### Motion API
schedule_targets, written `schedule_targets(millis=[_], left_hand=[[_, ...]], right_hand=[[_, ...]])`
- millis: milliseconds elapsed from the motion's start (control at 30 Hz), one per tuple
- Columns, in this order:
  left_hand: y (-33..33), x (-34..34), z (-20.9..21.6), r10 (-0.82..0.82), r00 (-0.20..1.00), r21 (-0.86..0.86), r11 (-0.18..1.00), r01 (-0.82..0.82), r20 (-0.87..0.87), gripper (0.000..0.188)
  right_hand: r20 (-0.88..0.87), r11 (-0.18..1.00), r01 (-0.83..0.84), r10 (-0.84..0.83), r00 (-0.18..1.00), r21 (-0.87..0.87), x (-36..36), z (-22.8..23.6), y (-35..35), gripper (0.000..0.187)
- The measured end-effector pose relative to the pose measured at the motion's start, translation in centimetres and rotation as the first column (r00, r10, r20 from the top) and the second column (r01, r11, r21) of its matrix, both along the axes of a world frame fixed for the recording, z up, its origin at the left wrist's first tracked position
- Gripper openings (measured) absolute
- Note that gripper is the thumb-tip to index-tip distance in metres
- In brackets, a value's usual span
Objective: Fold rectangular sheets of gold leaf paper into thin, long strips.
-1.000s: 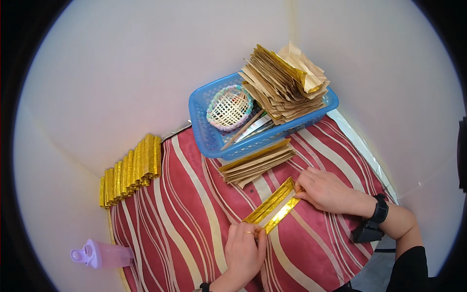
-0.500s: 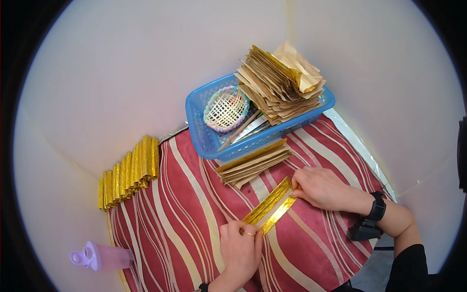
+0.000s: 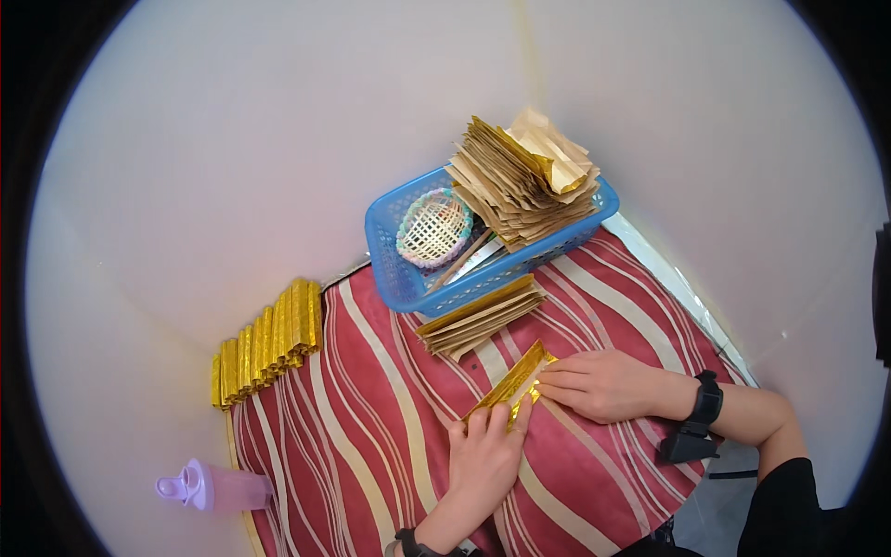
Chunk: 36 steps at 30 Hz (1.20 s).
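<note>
"Both hands have hold of it?"

"Yes, both grasp the gold foil paper strip [image 3: 510, 377]. The left hand [image 3: 484, 457] has its fingers over the lower-left end, and the right hand [image 3: 599, 384] holds the upper-right end. Take the strip as the clock's centre."

"What's furthest left?"

"At eight o'clock, a lavender lidded bottle [image 3: 227, 487], overlapping the left edge of the red-and-cream striped cloth [image 3: 371, 408]. Just past nine, gold foil tubes [image 3: 271, 345] are stacked along the cloth's edge, beside the white wall [image 3: 213, 167]."

"Much room from there to the strip?"

"Plenty: a broad run of stripes lies between, well wider than anywhere above the strip."

"And above?"

"A small pile of folded brown paper [image 3: 480, 320] sits between eleven and twelve, with a narrow band of cloth parting it from the strip. It's just in front of the blue plastic basket [image 3: 385, 283]; whether they touch, I can't tell. Inside the basket, a little woven basket [image 3: 432, 230] is toward eleven, and a thick brown paper stack [image 3: 520, 204] rises above the rim at twelve."

"Right side?"

"Cloth reaches its silvery border [image 3: 666, 269] at two. The right hand is at three, a black wristband [image 3: 707, 397] behind it, and the cloth's curved edge is at four."
</note>
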<state>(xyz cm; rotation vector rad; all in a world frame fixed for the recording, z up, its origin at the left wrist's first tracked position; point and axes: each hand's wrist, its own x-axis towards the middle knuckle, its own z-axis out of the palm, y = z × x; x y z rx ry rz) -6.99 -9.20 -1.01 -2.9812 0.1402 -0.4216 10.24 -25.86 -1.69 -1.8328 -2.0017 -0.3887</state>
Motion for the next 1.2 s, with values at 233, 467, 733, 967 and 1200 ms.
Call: schedule_targets(millis=[233,467,733,967,1200], left_hand=[[0.0,-1.9,0.7,0.023,0.999,0.112,0.993,-0.020,-0.024,0.048],[0.8,-4.8,0.8,0.035,0.996,0.236,0.970,-0.052,0.077,0.045],[1.7,-2.4,1.6,0.193,0.966,-0.115,0.978,-0.174,0.175,0.030],[1.6,1.8,0.6,0.113,0.991,-0.347,0.935,-0.079,0.078,0.038],[3.5,5.0,0.6,-0.215,0.974,-0.464,0.872,0.159,-0.071,0.036]], right_hand=[[0.044,0.979,0.139,-0.134,0.990,-0.147,-0.2,0.9,-1.8,0.046],[0.054,0.985,0.161,-0.158,0.986,-0.056,-0.4,2.0,-1.7,0.043],[-0.089,0.994,-0.050,0.042,0.995,-0.100,-1.8,2.0,-2.4,0.033],[-0.172,0.954,-0.269,0.244,0.954,-0.135,-6.2,2.9,-1.8,0.038],[-0.698,0.958,0.282,-0.161,0.697,0.061,-1.0,5.0,-1.1,0.024]])
